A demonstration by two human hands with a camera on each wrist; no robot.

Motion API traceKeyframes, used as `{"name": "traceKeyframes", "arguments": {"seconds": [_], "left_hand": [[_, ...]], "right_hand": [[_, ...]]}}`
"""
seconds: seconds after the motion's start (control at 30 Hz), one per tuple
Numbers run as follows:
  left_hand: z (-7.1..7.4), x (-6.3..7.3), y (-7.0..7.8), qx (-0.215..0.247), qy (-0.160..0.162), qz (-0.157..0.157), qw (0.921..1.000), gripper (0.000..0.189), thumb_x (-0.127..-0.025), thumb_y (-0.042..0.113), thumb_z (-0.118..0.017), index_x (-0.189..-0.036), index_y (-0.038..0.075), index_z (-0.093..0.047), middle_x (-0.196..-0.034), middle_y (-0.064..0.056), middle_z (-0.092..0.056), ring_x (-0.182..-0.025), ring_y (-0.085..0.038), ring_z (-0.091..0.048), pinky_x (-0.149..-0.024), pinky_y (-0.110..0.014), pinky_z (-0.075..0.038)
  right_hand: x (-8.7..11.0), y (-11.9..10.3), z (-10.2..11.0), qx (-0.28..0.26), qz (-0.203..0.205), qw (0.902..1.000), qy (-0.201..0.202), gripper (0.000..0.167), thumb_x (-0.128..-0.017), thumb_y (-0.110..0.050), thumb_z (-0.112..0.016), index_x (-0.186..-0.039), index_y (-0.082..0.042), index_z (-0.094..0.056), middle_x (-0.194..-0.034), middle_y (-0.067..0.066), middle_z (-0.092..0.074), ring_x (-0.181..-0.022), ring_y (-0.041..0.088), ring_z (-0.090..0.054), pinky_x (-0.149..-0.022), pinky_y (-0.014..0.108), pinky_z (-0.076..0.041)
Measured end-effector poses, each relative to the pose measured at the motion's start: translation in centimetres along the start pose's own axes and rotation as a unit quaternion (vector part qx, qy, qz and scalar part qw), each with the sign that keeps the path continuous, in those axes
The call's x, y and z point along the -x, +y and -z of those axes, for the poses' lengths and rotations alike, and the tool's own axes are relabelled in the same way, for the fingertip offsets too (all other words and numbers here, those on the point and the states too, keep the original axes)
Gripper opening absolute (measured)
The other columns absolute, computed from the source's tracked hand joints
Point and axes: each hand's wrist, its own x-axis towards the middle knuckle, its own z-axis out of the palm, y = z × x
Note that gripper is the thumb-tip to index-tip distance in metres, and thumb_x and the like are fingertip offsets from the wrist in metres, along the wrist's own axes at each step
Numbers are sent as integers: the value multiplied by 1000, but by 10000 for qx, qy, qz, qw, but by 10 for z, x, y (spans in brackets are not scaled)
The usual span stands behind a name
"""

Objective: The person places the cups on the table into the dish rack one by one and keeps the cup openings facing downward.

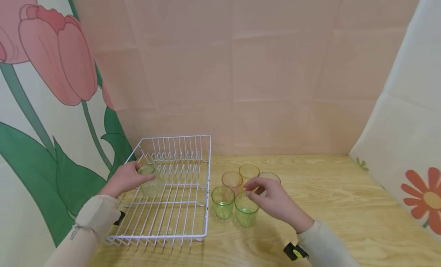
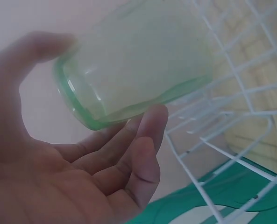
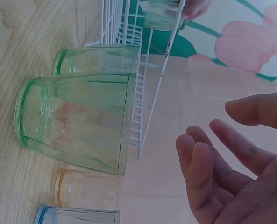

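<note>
In the wire dish rack, my left hand (image 1: 128,179) holds a pale green glass (image 2: 138,60) upside down, thick base uppermost. The thumb lies at the edge of the base and the fingertips are along the glass's side; the mouth is toward the rack wires. My right hand (image 1: 273,198) is over the nearest green glass (image 1: 246,213), its fingers bent and apart from the thumb, with nothing between them. A second green glass (image 1: 223,207) stands upright to the left of that one. Behind them are a reddish glass (image 1: 231,179), a yellowish glass (image 1: 249,170) and a bluish glass (image 1: 270,177), partly hidden.
The white wire rack (image 1: 208,198) stands on the left of the wood-patterned table (image 1: 337,198), its right side close to the glasses. A pink cloth (image 1: 275,87) hangs behind. Flowered cloths border the left and right sides.
</note>
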Motion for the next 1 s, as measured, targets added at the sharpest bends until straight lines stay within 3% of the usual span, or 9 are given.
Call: {"name": "traceKeyframes", "arguments": {"seconds": [0.13,0.27,0.47,0.7,0.87,1.0], "left_hand": [[-3,-5,-9,67,-96,204,9997,51,-86,49,-71,-84,5,-44,-73,-5,-39,-64,-19,-40,-57,-33,-35],[-5,-10,-17,61,-196,283,9994,54,-86,48,-71,-95,-1,-49,-78,-9,-43,-70,-22,-45,-59,-34,-37],[-12,-22,-30,14,-232,367,9991,48,-86,45,-72,-85,4,-48,-77,-7,-44,-67,-21,-43,-56,-34,-37],[-16,-26,-37,-15,-264,538,9982,49,-85,43,-73,-92,-1,-53,-82,-12,-51,-71,-24,-47,-57,-35,-41],[-20,-31,-39,14,-255,617,9978,45,-85,41,-72,-86,0,-54,-78,-10,-50,-69,-23,-47,-57,-35,-41],[-21,-31,-42,19,-290,681,9973,54,-85,41,-72,-100,-9,-56,-90,-19,-57,-77,-28,-53,-63,-39,-47]], "right_hand": [[1,-1,-1,12,-69,10000,-42,12,-94,-14,-68,-105,-14,-71,-103,0,-71,-84,15,-61,-63,27,-53],[2,0,-1,1,-75,10000,-46,13,-94,-14,-67,-106,-13,-71,-104,0,-71,-83,16,-61,-62,27,-52],[4,1,-1,-17,-2,9999,-121,11,-95,-14,-67,-105,-13,-70,-103,2,-71,-83,16,-62,-62,27,-53],[4,1,-1,-15,12,9999,-156,11,-95,-16,-67,-106,-14,-71,-105,4,-71,-84,16,-62,-63,27,-53],[4,2,-2,-26,-9,9998,-191,11,-95,-17,-67,-105,-15,-70,-103,1,-70,-84,16,-62,-64,27,-53],[4,2,-3,-60,14,9998,-198,10,-95,-17,-67,-105,-15,-70,-104,4,-70,-84,16,-62,-64,27,-53]]}}
